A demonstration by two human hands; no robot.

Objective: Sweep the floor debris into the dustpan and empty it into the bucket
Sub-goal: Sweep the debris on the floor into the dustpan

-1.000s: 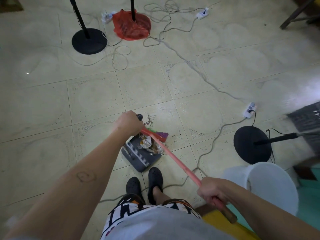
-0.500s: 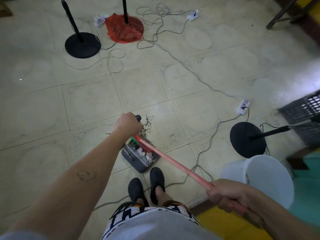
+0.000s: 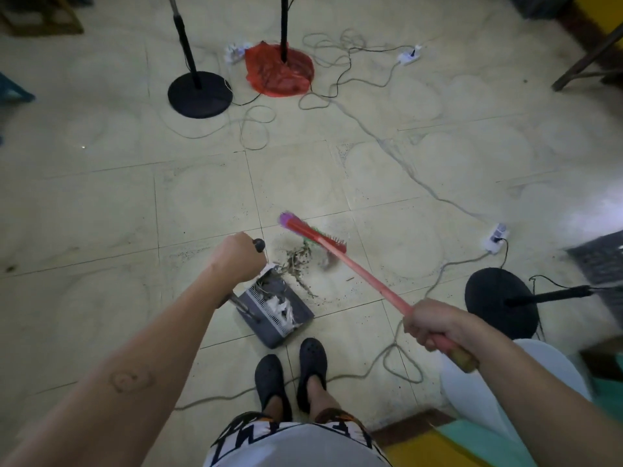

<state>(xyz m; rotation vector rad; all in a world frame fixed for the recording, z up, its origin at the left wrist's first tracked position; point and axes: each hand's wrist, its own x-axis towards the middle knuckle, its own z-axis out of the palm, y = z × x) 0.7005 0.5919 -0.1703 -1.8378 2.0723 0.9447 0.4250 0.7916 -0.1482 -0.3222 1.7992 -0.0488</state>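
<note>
tiled floor (image 3: 101, 203); left hand (image 3: 241, 256) grips dustpan (image 3: 274, 310); right hand (image 3: 435, 326) grips broom (image 3: 315, 235)

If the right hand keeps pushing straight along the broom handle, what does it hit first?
The right hand points along the broom toward its head, so it would likely meet the debris pile just beyond the dustpan mouth. Depth is uncertain.

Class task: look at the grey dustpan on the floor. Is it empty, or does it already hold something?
Partly filled. White scraps and some twigs lie inside the dustpan, while a pile of debris remains on the floor beyond its lip.
</note>
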